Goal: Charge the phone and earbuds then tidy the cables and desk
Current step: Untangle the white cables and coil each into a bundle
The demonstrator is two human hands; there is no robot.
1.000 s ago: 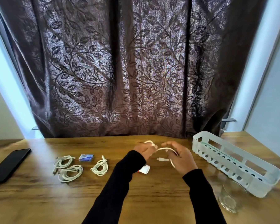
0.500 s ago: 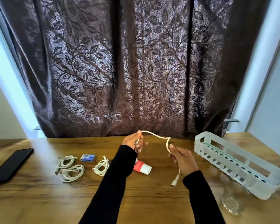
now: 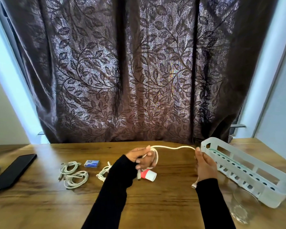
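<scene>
Cable (image 3: 172, 147) now loops round left hand (image 3: 143, 158); basket (image 3: 248, 173) unchanged.

Daylight glowing through the patterned curtain (image 3: 139, 71), bright window edges, sheen on the desk (image 3: 172, 204), wide-angle bowing, slight softness

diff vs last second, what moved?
The left hand now has the white cable looped around its fingers; half a second ago it only pinched it. The right hand has moved right, drawing the cable out. Coiled cables, black phone, white basket unchanged.
</scene>
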